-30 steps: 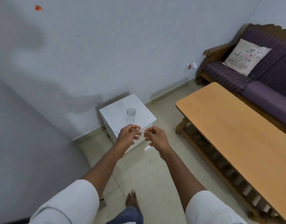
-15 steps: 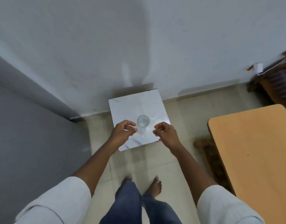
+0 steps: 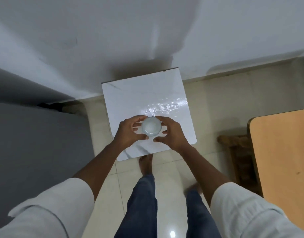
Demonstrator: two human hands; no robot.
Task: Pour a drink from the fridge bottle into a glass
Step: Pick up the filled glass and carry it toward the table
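A clear glass (image 3: 151, 128) stands upright on a white marble-look stool (image 3: 144, 93) by the wall, seen from straight above. My left hand (image 3: 129, 133) curls round the glass from the left, index finger at its far side and thumb at its near side. From the right, my right hand (image 3: 171, 133) cups it with the fingertips at its rim and the thumb just below. Whether the glass holds any liquid cannot be told. No bottle is in view.
A large grey flat-sided body (image 3: 36, 143) fills the left side. A wooden table (image 3: 281, 160) with a carved base stands at the right. My bare feet are on the tiled floor (image 3: 208, 109) just in front of the stool.
I have stepped up to the stool and now look straight down on it. Both hands moved forward and closed in around the glass, which they were short of before.
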